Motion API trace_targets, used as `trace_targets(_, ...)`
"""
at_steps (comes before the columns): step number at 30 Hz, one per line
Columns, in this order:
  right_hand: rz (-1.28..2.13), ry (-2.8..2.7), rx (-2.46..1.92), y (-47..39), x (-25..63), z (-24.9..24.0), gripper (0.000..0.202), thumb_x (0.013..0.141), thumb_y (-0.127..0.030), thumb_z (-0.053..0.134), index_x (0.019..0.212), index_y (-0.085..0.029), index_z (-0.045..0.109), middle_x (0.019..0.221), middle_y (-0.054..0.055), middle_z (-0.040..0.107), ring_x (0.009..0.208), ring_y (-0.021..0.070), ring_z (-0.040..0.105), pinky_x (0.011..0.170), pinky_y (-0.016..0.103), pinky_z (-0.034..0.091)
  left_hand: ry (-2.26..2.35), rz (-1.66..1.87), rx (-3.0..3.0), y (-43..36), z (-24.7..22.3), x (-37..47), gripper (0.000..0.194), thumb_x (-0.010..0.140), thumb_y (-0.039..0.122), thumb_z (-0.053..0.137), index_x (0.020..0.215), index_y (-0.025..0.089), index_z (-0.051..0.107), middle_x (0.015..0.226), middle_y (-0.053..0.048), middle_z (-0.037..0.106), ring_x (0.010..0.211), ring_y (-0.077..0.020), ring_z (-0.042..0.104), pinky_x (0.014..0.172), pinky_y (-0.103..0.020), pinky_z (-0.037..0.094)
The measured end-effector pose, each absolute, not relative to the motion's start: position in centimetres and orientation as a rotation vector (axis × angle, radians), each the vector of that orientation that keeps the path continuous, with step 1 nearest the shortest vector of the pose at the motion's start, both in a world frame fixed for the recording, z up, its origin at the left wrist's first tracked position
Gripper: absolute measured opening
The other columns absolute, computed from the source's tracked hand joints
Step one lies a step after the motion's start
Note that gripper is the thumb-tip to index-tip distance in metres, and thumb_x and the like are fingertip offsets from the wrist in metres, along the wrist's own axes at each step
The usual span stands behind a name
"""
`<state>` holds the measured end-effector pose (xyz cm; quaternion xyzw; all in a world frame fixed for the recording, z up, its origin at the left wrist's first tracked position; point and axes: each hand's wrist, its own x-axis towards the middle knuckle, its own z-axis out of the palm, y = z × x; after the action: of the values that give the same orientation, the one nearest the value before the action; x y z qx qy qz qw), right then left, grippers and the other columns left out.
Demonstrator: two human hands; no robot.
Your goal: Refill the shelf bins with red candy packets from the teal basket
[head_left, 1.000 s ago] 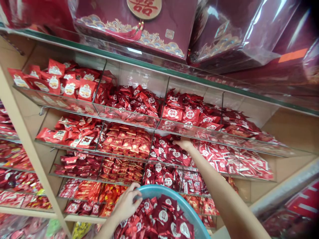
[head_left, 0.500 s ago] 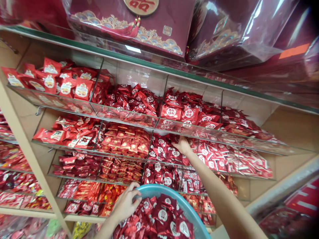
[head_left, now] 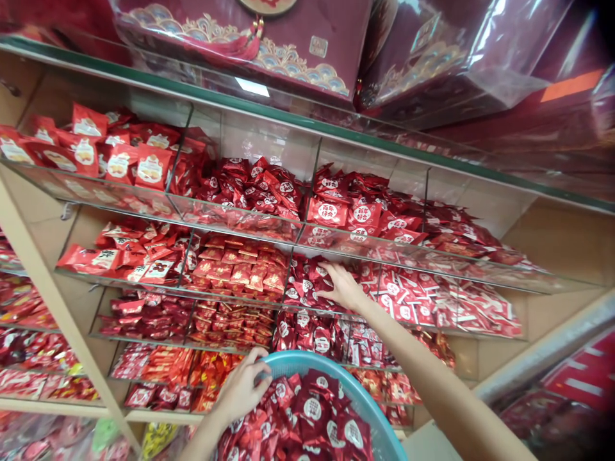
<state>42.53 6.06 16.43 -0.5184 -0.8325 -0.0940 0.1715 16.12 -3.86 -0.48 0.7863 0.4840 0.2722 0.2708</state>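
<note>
My left hand [head_left: 244, 385] is closed over the left rim of a turquoise plastic basket [head_left: 387, 419]. Dark red candy packets [head_left: 312, 410] with white labels fill that basket. My right hand [head_left: 343, 288] reaches into a shelf compartment below the second glass ledge, fingers apart over similar dark red packets [head_left: 303, 282]. Its fingertips touch or nearly touch them; nothing shows in its grasp. Left of it, gold-printed red packets [head_left: 230, 266] fill the neighbouring compartment. Pink-and-white packets [head_left: 416, 298] lie to its right.
A green-edged glass shelf [head_left: 298, 128] crosses above, holding large maroon gift bags [head_left: 269, 45] in clear plastic. Glass ledges [head_left: 230, 218] front the tiers. A wooden upright [head_left: 52, 307] stands at left, with more packets beyond it. Red packages [head_left: 583, 378] are at lower right.
My right hand has moved slightly left and down within the compartment, and more of its fingers now show, spread. My left hand keeps its place on the basket rim. The view has shifted slightly.
</note>
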Motion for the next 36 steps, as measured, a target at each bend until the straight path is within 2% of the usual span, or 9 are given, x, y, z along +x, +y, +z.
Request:
trace_targets(3, -0.191, -2.396, -1.462, 5.9, 43.2, 16.8, 0.084, 0.063, -0.049, 0.063, 0.131, -0.024, 0.022, 0.126, 0.011, 0.038, 0.113, 0.0263, 0.037, 0.089, 0.042, 0.034, 1.306, 0.731, 2.128, -3.8, -0.6, 16.1, 0.017, 0.079, 0.033, 0.043, 0.080, 0.025, 0.058, 0.113, 0.002, 0.045, 0.081, -0.0113, 0.055, 0.077, -0.024, 0.042)
trace_targets(8, -0.091, -2.438, -1.455, 6.1, 43.9, 17.0, 0.094, 0.058, -0.053, 0.064, 0.134, -0.027, 0.015, 0.132, 0.011, 0.033, 0.116, 0.0277, 0.034, 0.090, 0.046, 0.032, 1.294, 0.751, 2.145, -3.8, -0.8, 16.1, 0.015, 0.079, 0.032, 0.043, 0.079, 0.025, 0.057, 0.113, 0.002, 0.045, 0.084, -0.0115, 0.055, 0.078, -0.024, 0.042)
trace_targets(13, 0.142, -2.478, -1.468, 6.5, 44.3, 17.2, 0.101, 0.054, -0.053, 0.068, 0.135, -0.020, 0.017, 0.137, 0.015, 0.026, 0.123, 0.0300, 0.026, 0.097, 0.048, 0.027, 1.284, 0.755, 2.141, -3.8, -0.9, 16.0, 0.015, 0.079, 0.031, 0.043, 0.080, 0.025, 0.057, 0.113, 0.001, 0.045, 0.086, -0.0119, 0.055, 0.079, -0.024, 0.042)
trace_targets(17, 0.455, -2.403, -1.433, 6.3, 45.1, 17.7, 0.092, 0.057, -0.039, 0.070, 0.132, -0.015, 0.023, 0.137, 0.015, 0.028, 0.123, 0.0255, 0.030, 0.102, 0.041, 0.025, 1.283, 0.750, 2.134, -3.8, -0.8, 16.0, 0.016, 0.079, 0.031, 0.042, 0.080, 0.024, 0.056, 0.113, 0.002, 0.045, 0.083, -0.0110, 0.055, 0.077, -0.024, 0.042)
trace_targets(19, 0.570, -2.343, -1.402, 6.2, 45.7, 17.7, 0.084, 0.060, -0.030, 0.067, 0.131, -0.016, 0.025, 0.135, 0.013, 0.033, 0.120, 0.0224, 0.036, 0.100, 0.037, 0.029, 1.285, 0.745, 2.129, -3.9, -0.6, 16.0, 0.016, 0.079, 0.032, 0.042, 0.080, 0.024, 0.057, 0.113, 0.001, 0.045, 0.081, -0.0109, 0.055, 0.077, -0.024, 0.042)
trace_targets(23, 0.539, -2.338, -1.493, 6.3, 46.6, 17.5, 0.063, 0.063, -0.019, 0.062, 0.121, -0.016, 0.041, 0.123, 0.011, 0.048, 0.110, 0.0217, 0.047, 0.093, 0.036, 0.037, 1.291, 0.745, 2.127, -3.9, -0.5, 16.1, 0.017, 0.079, 0.032, 0.042, 0.080, 0.024, 0.057, 0.113, 0.001, 0.044, 0.083, -0.0115, 0.055, 0.078, -0.024, 0.042)
trace_targets(26, 0.375, -2.372, -1.557, 6.5, 46.6, 17.8, 0.055, 0.062, -0.020, 0.064, 0.115, -0.014, 0.048, 0.120, 0.011, 0.052, 0.107, 0.0232, 0.049, 0.094, 0.037, 0.037, 1.297, 0.729, 2.130, -3.9, -0.5, 16.0, 0.016, 0.079, 0.032, 0.042, 0.081, 0.025, 0.056, 0.114, 0.003, 0.043, 0.082, -0.0104, 0.055, 0.076, -0.023, 0.042)
trace_targets(36, 0.216, -2.466, -1.370, 6.1, 43.9, 19.6, 0.055, 0.067, -0.025, 0.062, 0.119, -0.018, 0.046, 0.123, 0.009, 0.049, 0.112, 0.0214, 0.046, 0.096, 0.036, 0.033, 1.304, 0.730, 2.127, -3.9, -0.7, 16.1, 0.017, 0.079, 0.033, 0.042, 0.081, 0.024, 0.057, 0.115, 0.001, 0.044, 0.087, -0.0117, 0.054, 0.078, -0.024, 0.042)
